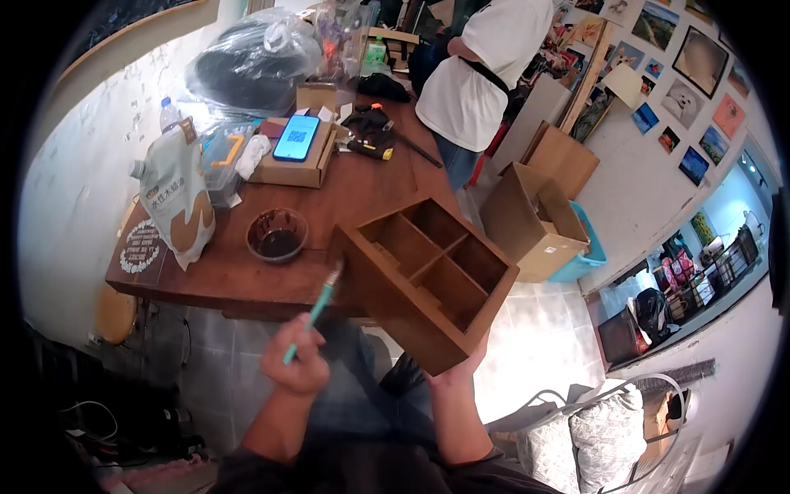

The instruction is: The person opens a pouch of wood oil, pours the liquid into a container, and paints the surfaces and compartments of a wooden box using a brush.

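Brush (309,319): gripped by the left hand (296,358), fingers closed; bristles (336,272) beside the box (407,306); light strokes should suit
Box: tilted near the table (362,196); gripped below by the right hand (459,370), fingers partly hidden; steadiness helps
Bowl (284,219): on table; wiping bristles here may spare drips

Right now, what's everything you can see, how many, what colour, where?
Broad wooden table: one, reddish-brown, centre.
Rectangular four-compartment wooden box: one, brown, centre.
Slim paintbrush: one, teal-handled, left of box.
Round plastic bowl: one, clear, dark inside, on table.
Spouted plastic pouch: one, white and tan, table's left.
Flat cardboard box: one, brown, on table.
Rectangular phone: one, blue-screened, on cardboard box.
Open cardboard carton: one, tan, floor, right of table.
Plastic tub: one, blue, beside carton.
Wall pictures: many, multicoloured, upper right.
Person: one, white-shirted, beyond table.
Tabletop clutter: uncountable, mixed colours, far end.
Bare left hand: one, holding paintbrush.
Bare right hand: one, holding wooden box.
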`<act>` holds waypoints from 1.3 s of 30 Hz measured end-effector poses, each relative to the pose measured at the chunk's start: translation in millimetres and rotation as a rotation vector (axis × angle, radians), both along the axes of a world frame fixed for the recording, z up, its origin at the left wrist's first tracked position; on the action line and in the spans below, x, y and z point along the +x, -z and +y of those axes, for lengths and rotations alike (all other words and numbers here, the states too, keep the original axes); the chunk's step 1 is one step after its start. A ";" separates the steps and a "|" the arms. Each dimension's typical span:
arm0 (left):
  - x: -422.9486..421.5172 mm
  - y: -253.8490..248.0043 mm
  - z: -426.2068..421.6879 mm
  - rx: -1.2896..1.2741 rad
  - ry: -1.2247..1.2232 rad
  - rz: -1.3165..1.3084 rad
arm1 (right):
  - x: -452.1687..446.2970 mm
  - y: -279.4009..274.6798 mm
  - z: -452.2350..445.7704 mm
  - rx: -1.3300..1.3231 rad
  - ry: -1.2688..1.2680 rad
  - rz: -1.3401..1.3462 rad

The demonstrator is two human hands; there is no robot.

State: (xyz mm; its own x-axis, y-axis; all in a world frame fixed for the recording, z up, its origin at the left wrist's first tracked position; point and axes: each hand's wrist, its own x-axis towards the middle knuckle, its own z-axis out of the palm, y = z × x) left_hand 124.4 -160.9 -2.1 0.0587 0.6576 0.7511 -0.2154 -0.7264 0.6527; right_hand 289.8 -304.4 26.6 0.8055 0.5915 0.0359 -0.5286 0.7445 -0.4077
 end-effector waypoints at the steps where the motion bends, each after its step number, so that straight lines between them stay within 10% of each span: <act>1: -2.2 -8.6 -9.4 -0.010 -0.002 0.006 | -0.2 -0.2 -0.5 -0.010 -0.002 0.006; 3: -7.5 -28.2 -21.9 0.419 0.146 0.109 | -0.7 -1.7 -3.3 0.015 -0.010 -0.017; 7: -18.5 -40.8 -19.6 0.445 0.237 0.062 | 9.1 3.6 -4.4 0.078 -0.002 0.020; 9: -14.3 -43.3 -17.9 -0.181 0.483 -0.247 | 8.8 -1.6 -4.5 0.038 0.023 0.019; 15: 7.7 -54.2 13.6 -0.180 0.518 -0.156 | 11.3 -4.2 -3.6 0.094 0.004 -0.015; 19: 5.8 -55.1 27.5 -0.051 -0.017 -0.120 | 14.6 -1.9 -5.2 0.144 -0.035 -0.013; 21: 8.1 -60.6 16.3 0.584 -0.064 0.195 | 13.8 -3.4 -2.6 0.166 -0.031 -0.021; 26: -5.2 -66.6 -20.6 0.611 0.374 0.128 | 17.8 0.7 -0.7 0.248 -0.115 -0.023; 31: 6.0 -67.3 10.2 -0.915 0.639 -0.593 | 10.7 -9.5 1.5 0.167 -0.064 -0.015; 39: 31.4 -54.8 10.5 -1.023 0.735 -0.456 | 6.5 -11.1 3.1 0.109 -0.048 0.000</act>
